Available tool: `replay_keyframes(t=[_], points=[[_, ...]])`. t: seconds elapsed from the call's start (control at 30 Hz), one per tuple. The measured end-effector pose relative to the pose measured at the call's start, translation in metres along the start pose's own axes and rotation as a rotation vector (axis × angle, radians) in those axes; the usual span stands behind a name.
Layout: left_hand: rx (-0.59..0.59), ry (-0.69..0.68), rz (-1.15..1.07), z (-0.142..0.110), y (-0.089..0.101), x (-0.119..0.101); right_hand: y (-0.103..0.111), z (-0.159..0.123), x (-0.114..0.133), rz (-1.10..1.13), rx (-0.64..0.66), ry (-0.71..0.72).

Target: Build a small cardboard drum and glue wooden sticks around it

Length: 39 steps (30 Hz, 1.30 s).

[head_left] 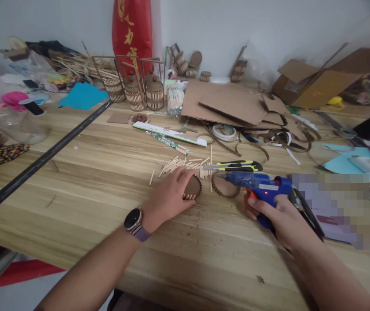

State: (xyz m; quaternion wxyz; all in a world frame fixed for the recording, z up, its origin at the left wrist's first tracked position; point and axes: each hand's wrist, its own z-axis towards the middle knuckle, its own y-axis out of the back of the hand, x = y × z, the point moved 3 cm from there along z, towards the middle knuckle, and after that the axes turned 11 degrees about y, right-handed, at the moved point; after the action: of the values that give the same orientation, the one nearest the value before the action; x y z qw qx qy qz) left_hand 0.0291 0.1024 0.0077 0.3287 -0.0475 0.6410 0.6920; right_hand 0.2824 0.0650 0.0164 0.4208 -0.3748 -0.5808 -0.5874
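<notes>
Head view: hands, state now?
Left hand: part-closed, fingers and thumb holding the edge of a round cardboard piece.
Right hand: closed, holding the blue glue gun; whether trigger is squeezed, can't tell.

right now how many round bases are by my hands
2. The left base is in your left hand, short sticks along its near edge; the right base lies by the glue gun's tip. Others could be hidden under your hand or the gun.

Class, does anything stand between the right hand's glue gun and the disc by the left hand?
A thin stick lies flat on the table between the glue gun and the disc; nothing taller shows there.
</notes>
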Motion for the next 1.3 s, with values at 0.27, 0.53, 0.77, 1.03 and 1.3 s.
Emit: replay_keyframes(t=[0.27, 0.53, 0.77, 1.03, 1.3], points=[[-0.019, -0.022, -0.004, 0.000, -0.001, 0.001, -0.018, -0.002, 0.005, -0.085, 0.197, 0.098], [-0.027, -0.031, -0.006, 0.000, 0.000, 0.000, -0.021, -0.004, -0.003, -0.263, 0.284, 0.221], [-0.012, -0.023, -0.010, 0.000, 0.000, 0.001, -0.025, -0.005, 0.004, -0.380, 0.291, 0.299], [-0.021, -0.028, -0.007, 0.000, 0.000, 0.000, -0.026, -0.005, 0.004, -0.445, 0.264, 0.316], [-0.006, -0.020, -0.024, 0.000, 0.001, 0.000, -0.028, -0.005, 0.005, -0.449, 0.275, 0.317]])
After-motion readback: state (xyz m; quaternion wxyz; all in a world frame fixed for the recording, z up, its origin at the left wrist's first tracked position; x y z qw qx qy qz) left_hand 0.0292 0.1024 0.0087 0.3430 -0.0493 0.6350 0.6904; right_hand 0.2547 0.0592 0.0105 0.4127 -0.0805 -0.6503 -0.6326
